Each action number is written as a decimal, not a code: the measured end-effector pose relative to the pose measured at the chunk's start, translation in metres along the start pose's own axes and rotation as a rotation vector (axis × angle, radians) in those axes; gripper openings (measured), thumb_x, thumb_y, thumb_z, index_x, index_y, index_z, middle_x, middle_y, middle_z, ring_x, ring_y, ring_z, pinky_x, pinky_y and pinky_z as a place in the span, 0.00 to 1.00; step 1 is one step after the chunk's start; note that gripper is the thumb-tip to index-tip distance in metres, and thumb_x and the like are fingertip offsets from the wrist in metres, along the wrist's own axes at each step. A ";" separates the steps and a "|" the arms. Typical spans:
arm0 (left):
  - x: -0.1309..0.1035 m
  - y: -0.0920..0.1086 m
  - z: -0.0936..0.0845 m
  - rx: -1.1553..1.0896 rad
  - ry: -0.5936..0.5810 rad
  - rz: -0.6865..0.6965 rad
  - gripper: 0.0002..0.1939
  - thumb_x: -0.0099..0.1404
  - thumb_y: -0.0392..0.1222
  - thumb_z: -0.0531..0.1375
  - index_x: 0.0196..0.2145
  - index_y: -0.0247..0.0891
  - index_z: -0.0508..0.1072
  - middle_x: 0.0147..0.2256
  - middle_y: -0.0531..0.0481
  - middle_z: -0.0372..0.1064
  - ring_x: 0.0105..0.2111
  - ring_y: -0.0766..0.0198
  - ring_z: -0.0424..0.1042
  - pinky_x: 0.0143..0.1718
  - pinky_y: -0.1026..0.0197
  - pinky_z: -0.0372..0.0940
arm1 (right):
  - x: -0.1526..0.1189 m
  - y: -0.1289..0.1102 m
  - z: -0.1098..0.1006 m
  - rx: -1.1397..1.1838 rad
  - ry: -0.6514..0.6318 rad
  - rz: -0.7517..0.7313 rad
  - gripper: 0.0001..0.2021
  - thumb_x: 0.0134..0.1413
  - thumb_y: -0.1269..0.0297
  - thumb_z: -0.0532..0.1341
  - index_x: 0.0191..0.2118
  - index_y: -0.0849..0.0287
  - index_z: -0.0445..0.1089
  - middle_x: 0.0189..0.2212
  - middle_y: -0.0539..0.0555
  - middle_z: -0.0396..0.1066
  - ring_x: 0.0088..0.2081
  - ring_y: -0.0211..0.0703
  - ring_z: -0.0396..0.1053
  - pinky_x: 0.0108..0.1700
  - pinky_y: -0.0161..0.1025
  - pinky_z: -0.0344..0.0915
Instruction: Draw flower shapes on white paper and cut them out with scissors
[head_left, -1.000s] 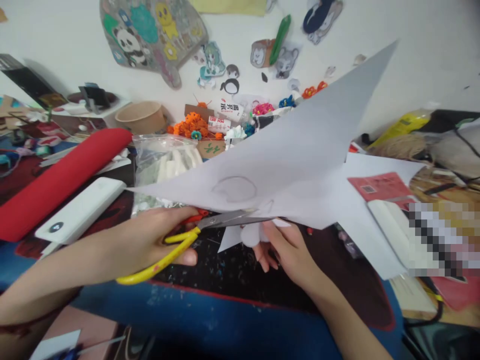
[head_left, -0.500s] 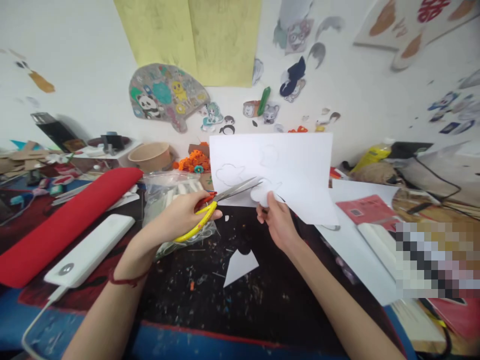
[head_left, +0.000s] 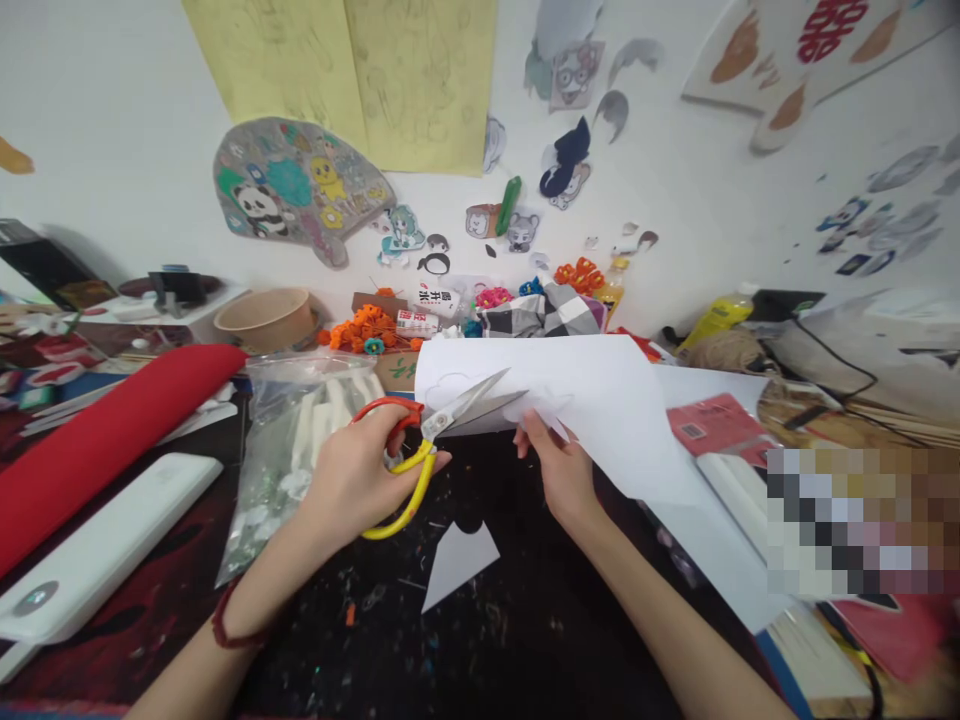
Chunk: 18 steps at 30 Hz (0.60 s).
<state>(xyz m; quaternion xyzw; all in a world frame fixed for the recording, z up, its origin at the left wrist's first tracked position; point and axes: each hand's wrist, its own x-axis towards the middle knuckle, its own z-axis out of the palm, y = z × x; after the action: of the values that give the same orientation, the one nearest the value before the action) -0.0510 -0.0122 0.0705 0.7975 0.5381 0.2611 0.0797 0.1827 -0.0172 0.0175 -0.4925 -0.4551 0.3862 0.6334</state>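
Note:
My left hand (head_left: 367, 470) is closed around the handles of a pair of scissors (head_left: 448, 415), one handle red and the other yellow. The blades are parted and point right, against a white sheet of paper (head_left: 600, 400). Between finger and thumb, my right hand (head_left: 559, 465) pinches the sheet at its lower edge, just right of the blade tips. Faint pencil outlines show on the paper, which curves over toward me. Below the hands, a cut-off scrap of white paper (head_left: 461, 562) with a rounded notch lies on the dark table mat (head_left: 525, 640).
On the left lie a clear plastic bag (head_left: 300, 430) of white pieces, a white power bank (head_left: 112, 540) and a red roll (head_left: 112, 440). A beige bowl (head_left: 266, 318) and orange craft flowers (head_left: 364, 328) stand behind. Another white sheet (head_left: 720, 550) and a red packet (head_left: 720, 428) lie right.
The scissor blades have spread wider apart. The paper's top has tipped down, uncovering a checked cloth and flowers behind it. The camera view has shifted right.

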 end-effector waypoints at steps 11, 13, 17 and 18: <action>-0.006 0.012 0.004 0.069 -0.045 -0.027 0.21 0.60 0.58 0.61 0.43 0.40 0.67 0.30 0.51 0.68 0.30 0.58 0.70 0.31 0.60 0.58 | -0.005 -0.006 -0.011 -0.219 -0.024 0.067 0.20 0.58 0.45 0.61 0.24 0.55 0.70 0.24 0.49 0.70 0.35 0.45 0.69 0.48 0.44 0.60; -0.004 0.010 0.001 -0.001 -0.029 -0.051 0.20 0.60 0.58 0.61 0.40 0.40 0.66 0.28 0.54 0.65 0.27 0.61 0.67 0.30 0.61 0.57 | -0.007 -0.009 -0.013 -0.226 -0.050 0.042 0.19 0.58 0.46 0.61 0.24 0.55 0.70 0.25 0.50 0.70 0.35 0.45 0.69 0.47 0.44 0.61; -0.002 0.008 -0.006 -0.202 -0.128 -0.047 0.17 0.61 0.55 0.60 0.39 0.40 0.65 0.25 0.58 0.59 0.25 0.65 0.61 0.28 0.63 0.55 | -0.015 -0.018 -0.013 -0.167 -0.119 -0.036 0.17 0.56 0.50 0.64 0.23 0.55 0.69 0.24 0.50 0.69 0.32 0.45 0.68 0.43 0.45 0.65; -0.003 0.008 -0.007 -0.258 -0.161 -0.047 0.15 0.63 0.54 0.59 0.38 0.40 0.64 0.25 0.59 0.58 0.25 0.66 0.60 0.27 0.63 0.54 | -0.018 -0.022 -0.012 -0.151 -0.142 -0.071 0.16 0.55 0.52 0.65 0.22 0.54 0.69 0.23 0.50 0.69 0.30 0.45 0.67 0.42 0.45 0.66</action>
<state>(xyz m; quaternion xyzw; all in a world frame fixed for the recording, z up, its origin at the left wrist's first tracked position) -0.0493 -0.0192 0.0789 0.7862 0.5104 0.2613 0.2304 0.1900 -0.0419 0.0344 -0.4938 -0.5436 0.3622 0.5739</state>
